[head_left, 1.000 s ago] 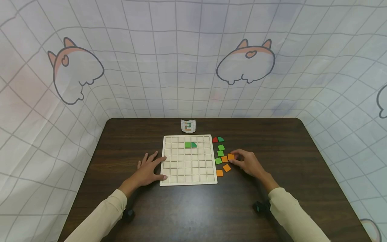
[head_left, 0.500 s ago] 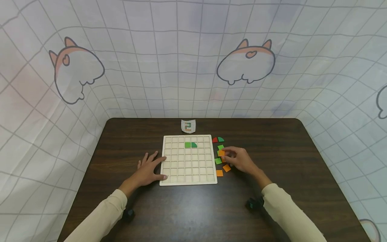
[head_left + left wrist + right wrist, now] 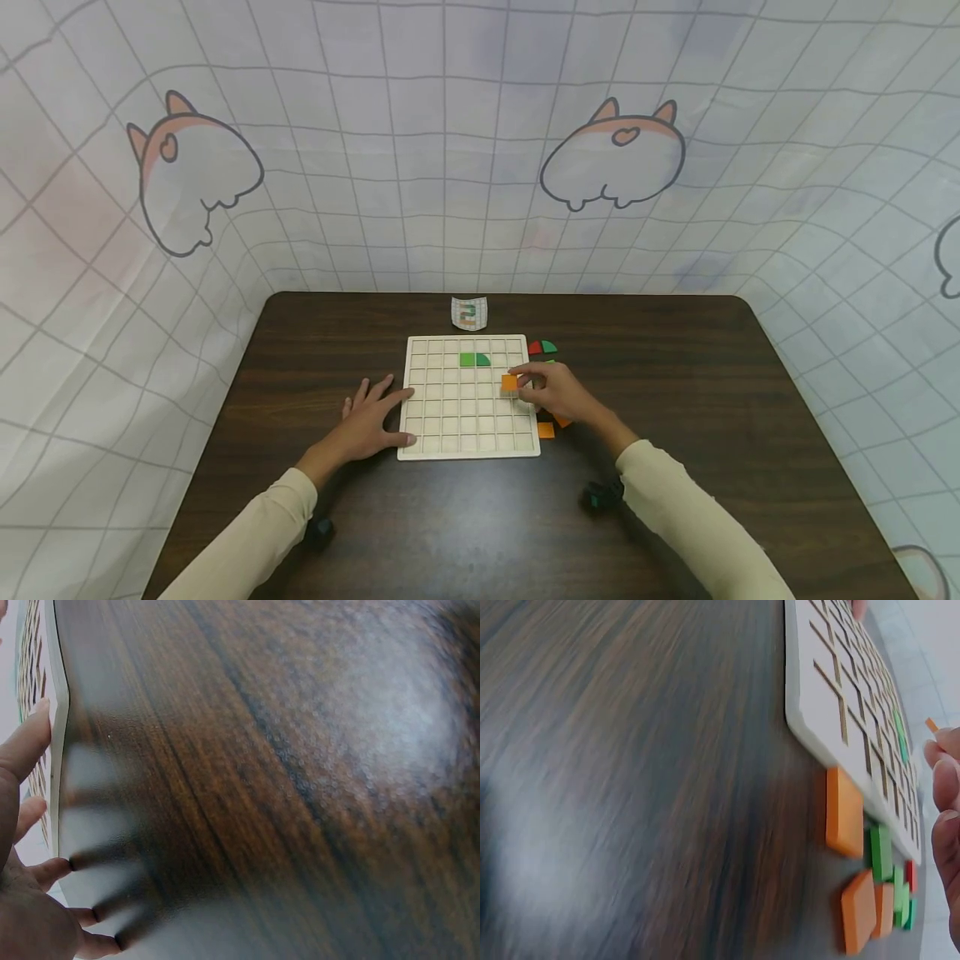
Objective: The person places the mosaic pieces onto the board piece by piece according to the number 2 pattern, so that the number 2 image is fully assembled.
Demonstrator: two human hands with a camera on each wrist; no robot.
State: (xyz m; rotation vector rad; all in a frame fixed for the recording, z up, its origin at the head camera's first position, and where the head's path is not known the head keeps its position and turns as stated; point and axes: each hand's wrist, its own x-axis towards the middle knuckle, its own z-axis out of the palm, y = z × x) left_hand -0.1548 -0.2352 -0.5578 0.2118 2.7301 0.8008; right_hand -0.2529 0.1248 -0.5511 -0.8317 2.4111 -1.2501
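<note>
I see R hand (image 3: 558, 392) pinch orange tile (image 3: 509, 382) over board (image 3: 450, 425), 3 o'clock side; weak pinch cd drop it. L hand (image 3: 366, 427) wide, 9 o'clock.

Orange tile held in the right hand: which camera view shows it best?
The head view: the orange tile, pinched in the right hand, shows its broad face there. The right wrist view catches only a sliver, the left wrist view none.

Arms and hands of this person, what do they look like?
The left sleeve and right sleeve are long, plain and cream. The left hand and right hand are bare, without gloves. A small dark object shows beside each sleeve.
</note>
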